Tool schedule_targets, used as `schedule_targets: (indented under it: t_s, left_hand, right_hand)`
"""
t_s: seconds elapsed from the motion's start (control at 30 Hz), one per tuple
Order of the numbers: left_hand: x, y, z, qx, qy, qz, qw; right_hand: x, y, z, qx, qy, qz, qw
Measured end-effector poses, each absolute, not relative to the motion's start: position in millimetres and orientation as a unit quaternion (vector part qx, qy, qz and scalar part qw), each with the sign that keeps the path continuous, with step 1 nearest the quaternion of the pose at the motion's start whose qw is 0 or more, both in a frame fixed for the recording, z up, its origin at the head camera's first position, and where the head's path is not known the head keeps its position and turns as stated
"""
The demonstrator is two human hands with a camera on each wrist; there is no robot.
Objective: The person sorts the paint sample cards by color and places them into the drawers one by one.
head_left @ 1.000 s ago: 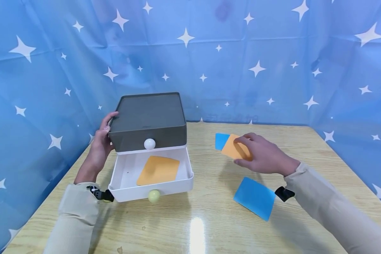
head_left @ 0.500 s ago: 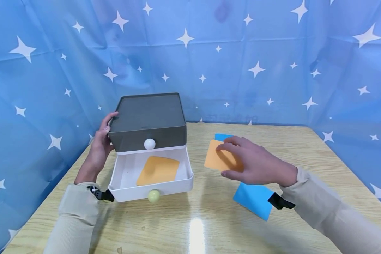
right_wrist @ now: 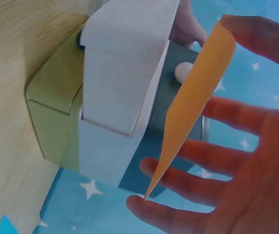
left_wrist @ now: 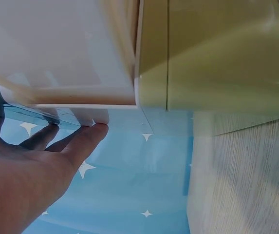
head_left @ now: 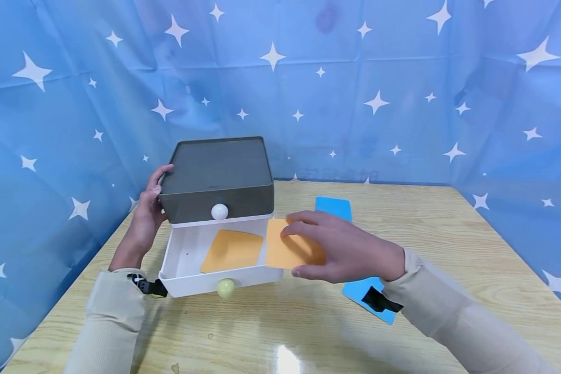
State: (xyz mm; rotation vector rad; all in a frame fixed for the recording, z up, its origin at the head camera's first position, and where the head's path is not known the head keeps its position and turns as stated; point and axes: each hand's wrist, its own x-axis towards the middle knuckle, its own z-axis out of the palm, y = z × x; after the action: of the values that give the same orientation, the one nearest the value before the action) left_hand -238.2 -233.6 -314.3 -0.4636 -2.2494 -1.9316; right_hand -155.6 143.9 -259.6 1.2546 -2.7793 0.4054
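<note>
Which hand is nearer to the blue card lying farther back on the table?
Right. The right hand, holding an orange card, partly covers the farther blue card in the head view. The left hand is farther away, touching the left side of the drawer box.

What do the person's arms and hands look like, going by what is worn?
The left sleeve and right sleeve are long, pale beige and creased. The left wrist has a black strap with a white marking; the right wrist has a black band. The left hand and right hand wear no gloves.
</note>
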Motion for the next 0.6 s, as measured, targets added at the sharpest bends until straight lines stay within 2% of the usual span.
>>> schedule_targets:
  t_s: [0.3,0.6]
  left_hand:
    - [-238.0,-233.3,-313.3,-0.152,-0.745,-0.646,0.066]
    - [-238.0,-233.4,-313.0,-0.152,-0.743,-0.648,0.063]
  right_hand:
    - [-163.8,117.5,-265.5,0.468,-0.869,0.138,0.08]
    - [-166.5,88.0,-263.5,0.483,-0.86,0.145,0.075]
